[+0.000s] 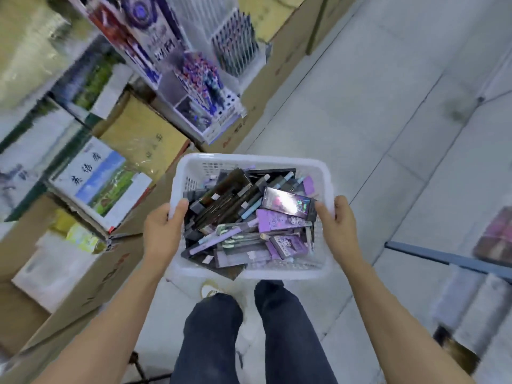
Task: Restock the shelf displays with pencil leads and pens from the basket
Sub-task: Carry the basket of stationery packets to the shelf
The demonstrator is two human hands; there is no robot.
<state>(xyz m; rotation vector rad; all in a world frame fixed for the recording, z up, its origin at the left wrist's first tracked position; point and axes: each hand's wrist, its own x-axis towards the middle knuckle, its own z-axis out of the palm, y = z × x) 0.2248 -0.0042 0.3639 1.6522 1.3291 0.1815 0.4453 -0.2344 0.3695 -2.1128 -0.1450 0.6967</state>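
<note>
**Basket full, restocking not yet begun**

A white plastic basket (250, 158) is held out over the tiled floor (360, 112) by both hands. Its left rim is gripped by the left hand (162, 231), with the thumb (180, 208) hooked over the edge and the other fingers hidden beneath. The right rim is gripped likewise by the right hand (340, 225), whose thumb (322, 210) is laid just inside the wall.

Between the two thumbs the stock is heaped to the rim. Purple carded packs (277, 217) and pastel pens are seen there, with a holographic pack (288, 202) just beside the right thumb tip and dark packs (221, 195) beside the left thumb. Whether any of these are pencil leads cannot be read through the blur.

Beyond the fingertips and to their left, a printed pen display (203, 84) and a clear rack of dark pens (235, 48) are set on cardboard cartons (138, 131).

The task is judged to be at its start: the basket is piled full and no item is held apart from it. One hand must be freed before any pack can be picked, so the basket will probably need to be set down or carried one-handed, and all sorting and slotting is left to do
</note>
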